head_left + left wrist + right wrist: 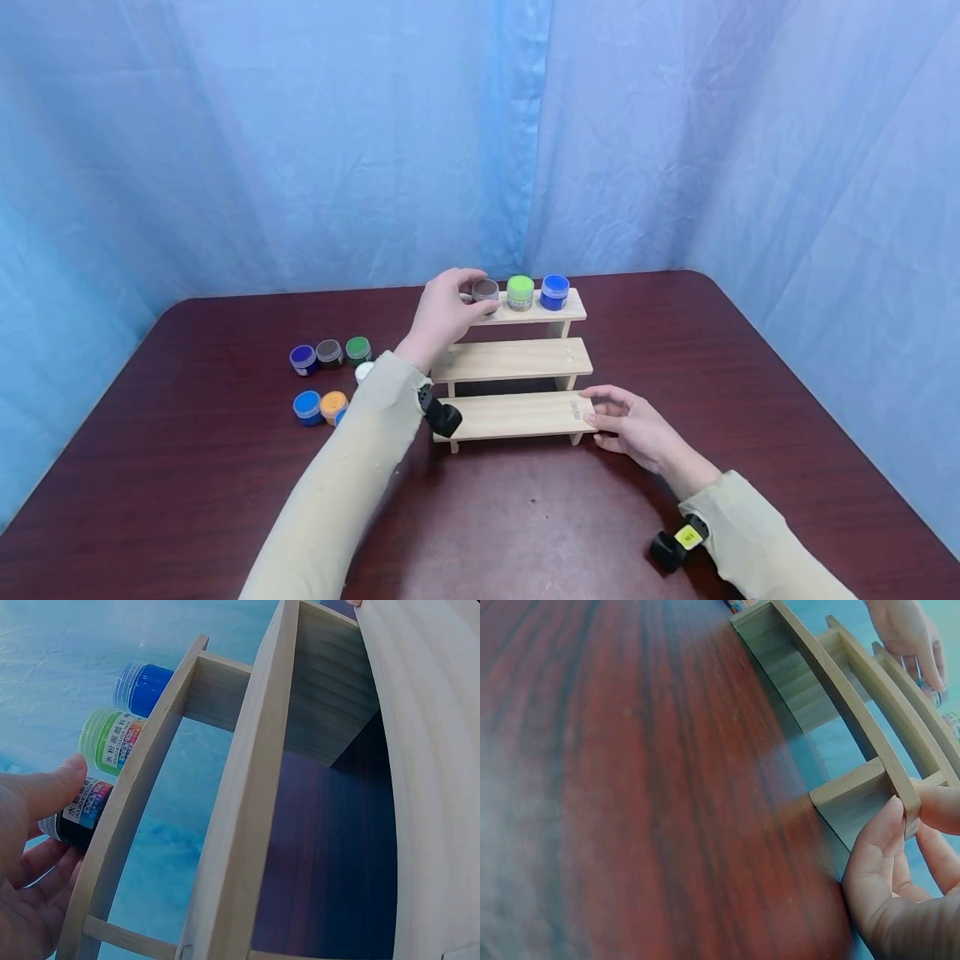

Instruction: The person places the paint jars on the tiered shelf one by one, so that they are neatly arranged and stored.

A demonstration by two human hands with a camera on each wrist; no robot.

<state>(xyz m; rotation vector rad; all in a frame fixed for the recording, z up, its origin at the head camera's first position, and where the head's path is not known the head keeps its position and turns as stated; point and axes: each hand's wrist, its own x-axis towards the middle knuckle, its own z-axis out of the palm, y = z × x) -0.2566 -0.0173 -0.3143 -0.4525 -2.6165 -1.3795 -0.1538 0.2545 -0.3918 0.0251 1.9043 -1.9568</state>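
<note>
My left hand [444,313] holds a dark brown paint jar [486,290] at the left end of the top step of a wooden three-step rack [517,358]. In the left wrist view, thumb and fingers lie on either side of this jar [84,810], its base against the board. Beside it on the same step stand a light green paint jar [520,295] and a blue paint jar [555,293]. My right hand [633,427] grips the right end of the lowest step, thumb and fingers pinching the board [907,796] in the right wrist view.
Left of the rack on the dark red table [187,467] are more paint jars: purple [303,360], dark brown [329,353], green [358,350], blue [307,407] and orange [333,406]. My left sleeve partly covers others. A blue curtain [360,150] hangs behind the table.
</note>
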